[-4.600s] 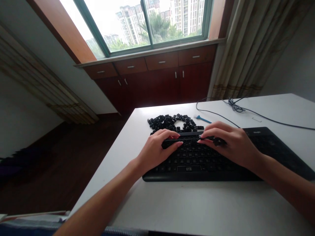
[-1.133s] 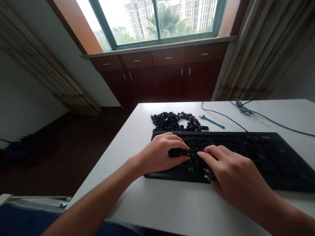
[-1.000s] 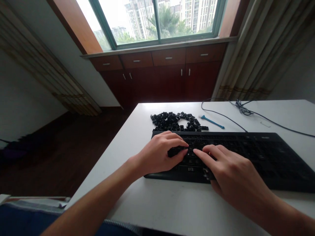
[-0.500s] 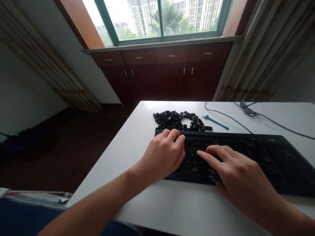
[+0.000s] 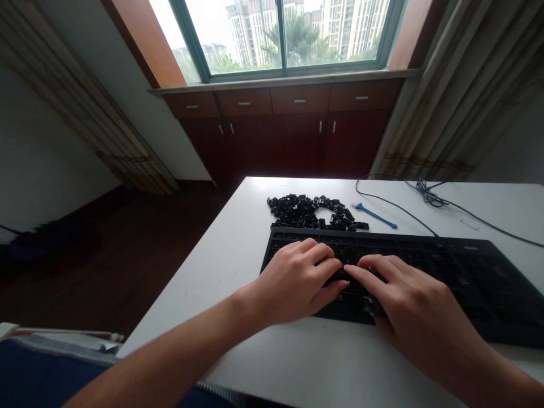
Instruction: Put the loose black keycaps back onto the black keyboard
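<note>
The left hand (image 5: 297, 280) lies curled on the left end of the black keyboard (image 5: 446, 272), fingers pressed together. Behind the keyboard sits a heap of loose keycaps (image 5: 314, 211). The right hand (image 5: 408, 303) rests beside the left, fingers spread, small dark pieces tucked under its palm.

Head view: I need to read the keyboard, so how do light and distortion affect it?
Head view: the bright window backlights the room, so the black keyboard shows little key detail; the wide lens bows the curtain and table edges.
</note>
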`<action>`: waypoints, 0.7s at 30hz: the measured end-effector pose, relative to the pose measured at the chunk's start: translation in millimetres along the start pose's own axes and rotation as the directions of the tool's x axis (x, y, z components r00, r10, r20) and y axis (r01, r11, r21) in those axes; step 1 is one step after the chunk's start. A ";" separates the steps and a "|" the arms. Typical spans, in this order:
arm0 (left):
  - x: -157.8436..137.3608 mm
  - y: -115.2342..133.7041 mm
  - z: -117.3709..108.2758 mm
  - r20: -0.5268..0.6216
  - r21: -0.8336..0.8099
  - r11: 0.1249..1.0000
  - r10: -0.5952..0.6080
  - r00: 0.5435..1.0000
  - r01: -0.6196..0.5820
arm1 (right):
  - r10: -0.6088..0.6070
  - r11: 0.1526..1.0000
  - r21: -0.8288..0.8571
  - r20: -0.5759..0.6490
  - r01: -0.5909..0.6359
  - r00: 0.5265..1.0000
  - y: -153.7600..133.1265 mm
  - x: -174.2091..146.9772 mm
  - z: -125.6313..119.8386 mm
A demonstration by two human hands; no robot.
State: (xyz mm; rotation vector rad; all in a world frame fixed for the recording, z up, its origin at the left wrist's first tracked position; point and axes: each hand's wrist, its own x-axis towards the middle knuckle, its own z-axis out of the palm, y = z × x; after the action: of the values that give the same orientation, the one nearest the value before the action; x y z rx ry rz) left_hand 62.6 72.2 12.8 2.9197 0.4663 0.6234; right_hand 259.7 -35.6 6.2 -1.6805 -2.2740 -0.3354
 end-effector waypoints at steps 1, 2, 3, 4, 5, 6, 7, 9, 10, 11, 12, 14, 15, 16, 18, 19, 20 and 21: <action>-0.1 -1.0 1.0 0.005 0.000 1.000 0.001 1.000 -0.001 | 0.001 1.000 0.002 0.000 -0.001 1.000 0.0 0.3 0.0; -0.2 -2.0 1.8 0.007 -0.001 1.000 0.000 1.000 0.000 | 0.001 1.000 0.002 -0.005 -0.001 1.000 -0.1 0.6 -0.2; -0.2 -2.9 2.4 0.008 -0.002 1.000 -0.003 1.000 0.003 | 0.003 1.000 0.001 -0.008 -0.003 1.000 -0.3 1.0 -0.5; -0.2 -3.8 2.8 0.008 -0.004 1.000 -0.007 1.000 0.007 | 0.003 1.000 0.001 -0.010 -0.003 1.000 -0.5 1.4 -0.9; -0.1 -4.6 2.9 0.006 -0.007 1.000 -0.010 1.000 0.010 | 0.003 1.000 0.004 -0.010 -0.003 1.000 -0.8 1.8 -1.3; 0.1 -5.2 2.8 -0.001 -0.009 1.000 -0.011 1.000 0.011 | 0.003 1.000 0.008 -0.010 -0.003 1.000 -0.9 2.1 -1.8; 0.2 -5.9 2.4 -0.012 -0.009 1.000 -0.010 1.000 0.010 | 0.004 1.000 0.013 -0.012 -0.004 1.000 -1.1 2.3 -2.3; 0.6 -7.4 1.0 -0.045 -0.005 1.000 -0.002 0.999 0.001 | 0.007 1.000 0.019 -0.012 -0.007 1.000 -1.2 2.7 -2.8; 0.8 -8.3 0.1 -0.066 -0.002 1.000 0.007 0.998 -0.008 | 0.008 1.000 0.019 -0.012 -0.008 1.000 -1.1 2.8 -3.0; 0.9 -9.3 -0.8 -0.090 0.002 1.000 0.020 0.996 -0.020 | 0.009 1.000 0.017 -0.011 -0.009 1.000 -1.1 2.9 -3.0; 1.1 -10.4 -1.7 -0.117 0.004 0.999 0.036 0.993 -0.036 | 0.008 1.000 0.018 -0.009 -0.008 1.000 -1.0 2.9 -3.1; 1.2 -12.5 -3.2 -0.174 0.006 0.998 0.062 0.983 -0.062 | 0.006 1.000 0.020 -0.008 -0.005 1.000 -0.8 2.8 -3.1; 1.2 -13.4 -3.6 -0.203 0.004 0.997 0.071 0.977 -0.071 | 0.005 1.000 0.022 -0.010 -0.005 1.000 -0.8 2.6 -3.2; 1.2 -14.2 -3.8 -0.230 0.001 0.997 0.076 0.970 -0.078 | 0.007 1.000 0.024 -0.011 -0.006 1.000 -0.7 2.3 -3.2; 1.3 -15.2 -3.7 -0.268 -0.007 0.997 0.076 0.960 -0.080 | 0.010 1.000 0.025 -0.010 -0.010 1.000 -0.4 1.6 -3.0; 1.3 -15.5 -3.5 -0.278 -0.009 0.997 0.074 0.958 -0.080 | 0.011 1.000 0.027 -0.008 -0.011 1.000 -0.2 1.1 -2.7; 1.4 -15.7 -3.2 -0.282 -0.010 0.997 0.071 0.957 -0.077 | 0.013 1.000 0.028 -0.005 -0.013 1.000 0.0 0.8 -2.3; 1.5 -15.8 -2.8 -0.282 -0.008 0.997 0.067 0.957 -0.073 | 0.013 1.000 0.029 -0.004 -0.013 1.000 0.3 0.5 -1.8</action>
State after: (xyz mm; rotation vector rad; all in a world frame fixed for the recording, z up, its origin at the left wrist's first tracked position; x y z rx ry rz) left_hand 58.4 87.8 13.1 2.8502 0.3828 1.0557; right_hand 260.0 -35.8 8.0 -1.6781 -2.2538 -0.3017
